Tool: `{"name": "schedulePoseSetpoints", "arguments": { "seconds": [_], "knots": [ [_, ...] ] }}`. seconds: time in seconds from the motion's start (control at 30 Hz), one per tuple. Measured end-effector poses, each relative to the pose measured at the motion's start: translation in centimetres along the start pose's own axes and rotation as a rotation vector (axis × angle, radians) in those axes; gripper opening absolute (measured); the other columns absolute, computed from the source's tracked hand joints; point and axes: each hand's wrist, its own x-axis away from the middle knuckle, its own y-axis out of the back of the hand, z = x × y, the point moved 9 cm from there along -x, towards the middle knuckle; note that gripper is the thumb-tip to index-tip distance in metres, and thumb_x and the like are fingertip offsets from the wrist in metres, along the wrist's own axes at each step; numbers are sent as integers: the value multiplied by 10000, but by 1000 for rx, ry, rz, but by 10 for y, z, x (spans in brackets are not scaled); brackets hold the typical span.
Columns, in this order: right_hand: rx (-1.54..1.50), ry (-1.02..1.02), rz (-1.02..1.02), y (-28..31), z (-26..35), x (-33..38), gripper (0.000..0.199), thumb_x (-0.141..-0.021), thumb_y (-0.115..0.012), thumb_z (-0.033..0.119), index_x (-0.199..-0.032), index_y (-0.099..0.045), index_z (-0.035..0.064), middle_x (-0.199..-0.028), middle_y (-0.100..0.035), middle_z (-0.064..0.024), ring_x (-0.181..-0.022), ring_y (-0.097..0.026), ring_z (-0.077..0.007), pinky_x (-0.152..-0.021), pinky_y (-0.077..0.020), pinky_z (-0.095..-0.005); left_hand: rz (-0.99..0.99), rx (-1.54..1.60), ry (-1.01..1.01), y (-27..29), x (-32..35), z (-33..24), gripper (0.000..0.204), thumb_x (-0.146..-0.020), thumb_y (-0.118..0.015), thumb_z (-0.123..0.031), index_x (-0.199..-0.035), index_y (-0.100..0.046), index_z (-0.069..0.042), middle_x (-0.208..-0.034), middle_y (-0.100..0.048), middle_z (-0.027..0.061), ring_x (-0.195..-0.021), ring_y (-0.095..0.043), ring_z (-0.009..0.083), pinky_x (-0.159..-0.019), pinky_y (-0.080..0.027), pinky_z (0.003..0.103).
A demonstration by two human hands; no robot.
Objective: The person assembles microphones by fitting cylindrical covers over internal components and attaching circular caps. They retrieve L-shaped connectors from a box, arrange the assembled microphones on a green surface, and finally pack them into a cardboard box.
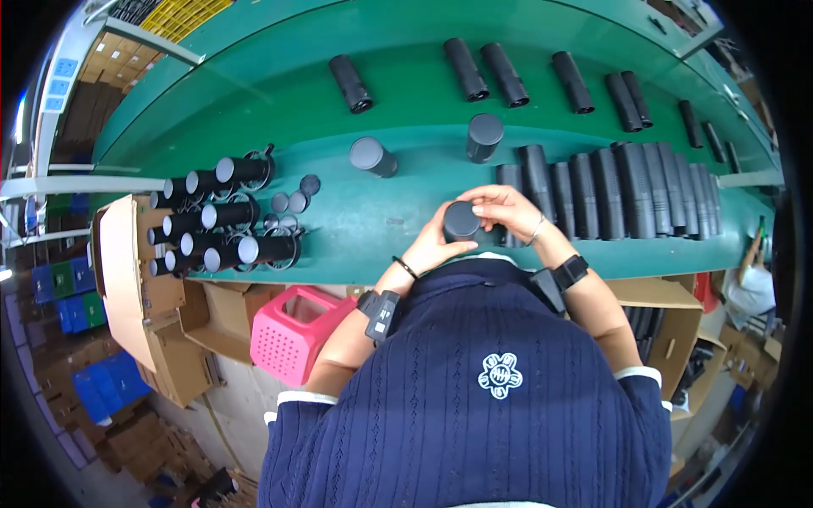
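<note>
Both grips clasp the black tube (461,222) between them.

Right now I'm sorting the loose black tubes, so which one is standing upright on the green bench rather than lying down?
The capped black tube just beyond the hands stands on end, alone. The row of tubes to its right lies flat.

A short black plastic tube (461,222) with a round grey end

It stands in both hands, just over the near edge of the green table (373,222).
</note>
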Motion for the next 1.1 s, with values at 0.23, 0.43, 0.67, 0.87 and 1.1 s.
{"name": "schedulePoseSetpoints", "arguments": {
  "seconds": [0.23,0.43,0.67,0.87,1.1],
  "knots": [
    [416,44,73,1,-3,4,502,-768,-744,178,-1225,-558,88,-887,-541,17,-830,-509,-81,-751,-444,-235,-302,270,79,39,20,1,407,-786,-706,-58,-1147,-522,-15,-1048,-591,59,-966,-562,137,-850,-460,293],
    [356,-24,35,16,-5,19,416,-806,-698,105,-1200,-570,58,-908,-554,21,-813,-516,-53,-762,-443,-208,-999,14,-40,148,69,-23,425,-751,-743,-50,-1118,-536,4,-1021,-588,66,-914,-559,162,-845,-449,306],
    [493,135,10,20,11,18,415,-818,-700,258,-1162,-587,54,-805,-597,-10,-746,-546,-81,-672,-468,-250,-999,-78,-95,233,35,0,446,-721,-761,-15,-1111,-547,22,-1110,-597,100,-1002,-553,197,-926,-436,355],
    [670,155,-209,61,13,35,377,-807,-682,235,-1127,-594,58,-741,-585,-20,-661,-564,-114,-607,-466,-281,-948,-78,-116,267,9,53,574,-746,-733,-12,-1240,-447,48,-1219,-537,136,-1071,-533,211,-966,-408,358],
    [1346,-111,-313,77,0,59,466,-753,-617,144,-1213,-541,135,-1080,-606,-142,-966,-614,-317,-825,-499,-414,-951,-77,-57,248,9,53,661,-747,-720,11,-1302,-362,6,-1278,-484,143,-1127,-496,226,-984,-395,372]
  ]
}}
